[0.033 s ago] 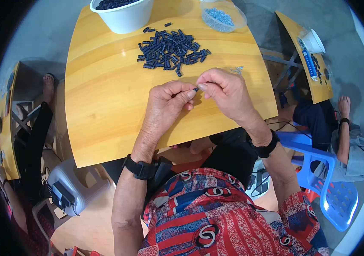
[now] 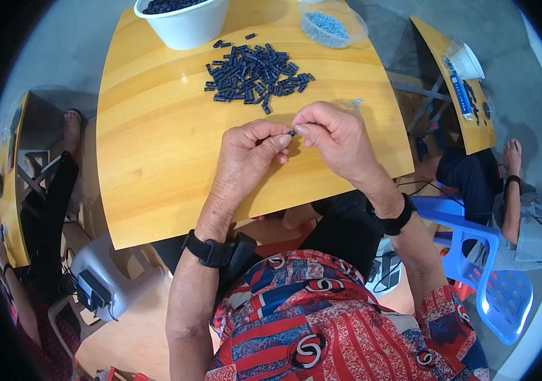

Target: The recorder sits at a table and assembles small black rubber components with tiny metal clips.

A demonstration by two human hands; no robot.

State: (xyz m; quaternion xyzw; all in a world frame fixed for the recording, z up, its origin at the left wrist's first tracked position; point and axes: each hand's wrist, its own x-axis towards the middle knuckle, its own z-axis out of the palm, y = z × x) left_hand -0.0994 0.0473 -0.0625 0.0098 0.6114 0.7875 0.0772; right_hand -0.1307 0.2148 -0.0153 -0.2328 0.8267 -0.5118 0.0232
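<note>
Above the near half of the wooden table, my left hand [image 2: 253,152] pinches a small dark plastic piece [image 2: 292,133] between thumb and fingers, most of it covered. Closed at the other end of that piece is my right hand [image 2: 337,138], thumb against forefinger; whether a tinier part sits in this pinch cannot be seen. Just beyond both hands lies a loose heap of small dark blue-black plastic pieces [image 2: 252,75], short and oblong. To the right of it, a few tiny pale metallic bits [image 2: 352,103] are scattered on the wood.
At the table's [image 2: 150,159] far left stands a white tub [image 2: 185,28] full of dark pieces. A clear plastic bowl [image 2: 350,37] of small light-blue bits is at the far right. Other people sit at side tables left and right. A blue plastic chair [image 2: 493,254] stands right.
</note>
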